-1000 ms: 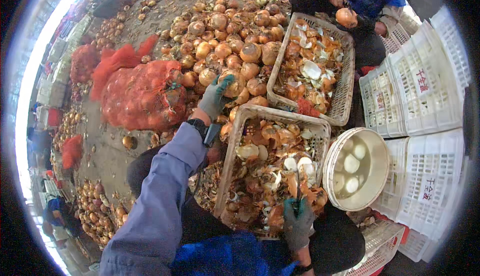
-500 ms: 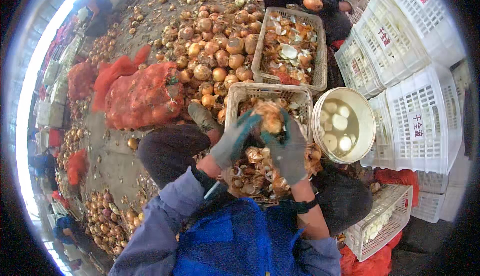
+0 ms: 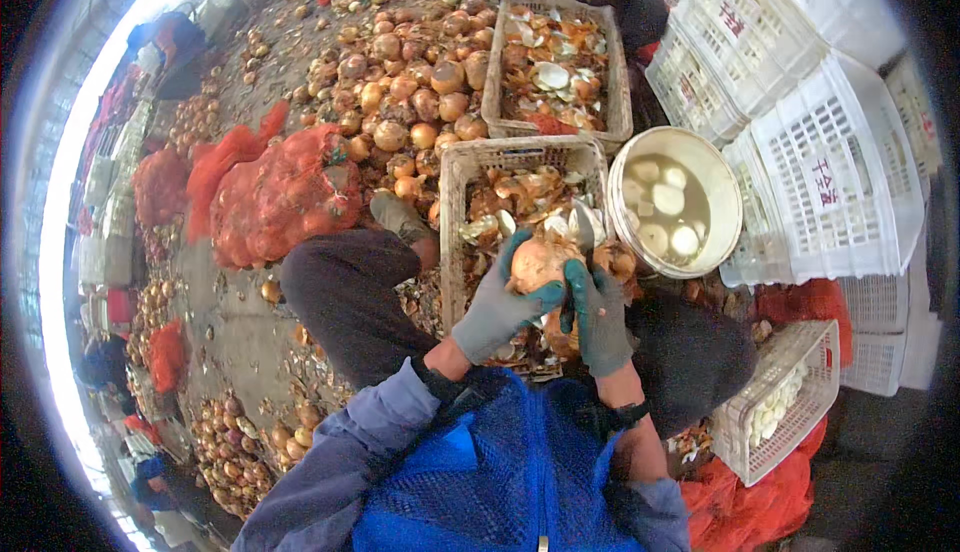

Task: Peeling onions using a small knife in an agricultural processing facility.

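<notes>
My left hand (image 3: 500,302), in a grey and green glove, is closed around a large onion (image 3: 538,264) with pale tan skin. My right hand (image 3: 600,322), gloved alike, is closed beside the onion with its thumb near it. A grey blade (image 3: 583,222) sticks out beyond its fingers, looking like a knife; the handle is hidden in the glove. Both hands are above the near half of a dirty white plastic basket (image 3: 450,232) holding peelings. Another onion (image 3: 615,260) lies just past the right hand's fingers.
Right of the basket stands a white bucket (image 3: 733,222) with peeled onions in cloudy water. A second basket of skins (image 3: 622,102) lies beyond. Loose onions (image 3: 390,82) and a red mesh sack (image 3: 285,197) are at left, stacked white crates (image 3: 840,172) at right. Another person sits at the far side.
Both hands have come back toward my body with the onion, which was blurred and partly covered by loose skin before. The view has shifted a little, showing more of the basket's peelings.
</notes>
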Motion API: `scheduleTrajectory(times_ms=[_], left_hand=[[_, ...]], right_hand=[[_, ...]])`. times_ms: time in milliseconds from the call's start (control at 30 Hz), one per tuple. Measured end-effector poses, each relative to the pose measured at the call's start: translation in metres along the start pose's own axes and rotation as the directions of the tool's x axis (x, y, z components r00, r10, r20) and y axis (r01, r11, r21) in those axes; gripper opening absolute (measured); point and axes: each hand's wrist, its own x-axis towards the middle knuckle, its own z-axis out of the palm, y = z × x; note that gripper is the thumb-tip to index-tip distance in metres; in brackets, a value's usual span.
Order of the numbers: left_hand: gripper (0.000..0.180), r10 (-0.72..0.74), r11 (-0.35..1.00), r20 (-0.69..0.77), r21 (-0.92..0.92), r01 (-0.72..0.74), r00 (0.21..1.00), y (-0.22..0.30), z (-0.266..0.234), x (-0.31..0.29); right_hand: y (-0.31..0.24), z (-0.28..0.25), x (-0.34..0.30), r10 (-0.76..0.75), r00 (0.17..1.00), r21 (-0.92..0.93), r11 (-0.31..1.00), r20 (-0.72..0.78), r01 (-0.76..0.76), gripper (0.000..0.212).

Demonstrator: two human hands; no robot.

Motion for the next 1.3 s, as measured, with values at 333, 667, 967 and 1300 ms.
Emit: scheduleTrajectory(times_ms=[333, 667, 967, 1300], left_hand=[[0.070, -0.155, 0.941, -0.018, -0.306, 0.142, 0.988, -0.008, -0.010, 0.001], [0.066, -0.198, 0.951, -0.024, -0.245, 0.186, 0.980, -0.004, -0.003, 0.000], [0.069, -0.083, 0.991, -0.105, -0.115, 0.071, 0.991, -0.002, 0.005, -0.007], [0.056, -0.343, 0.893, 0.073, -0.284, 0.349, 0.937, -0.008, -0.015, -0.014]], right_hand=[[0.022, -0.013, -0.035, -0.319, 0.947, -0.650, 0.715, 0.025, 0.258, 0.053], [0.036, -0.011, -0.040, -0.510, 0.841, -0.772, 0.455, 0.182, 0.443, 0.065], [0.057, -0.009, -0.026, -0.475, 0.868, -0.840, 0.406, 0.144, 0.361, 0.074], [0.077, -0.038, 0.004, -0.295, 0.933, -0.907, 0.297, 0.209, 0.297, 0.087]])
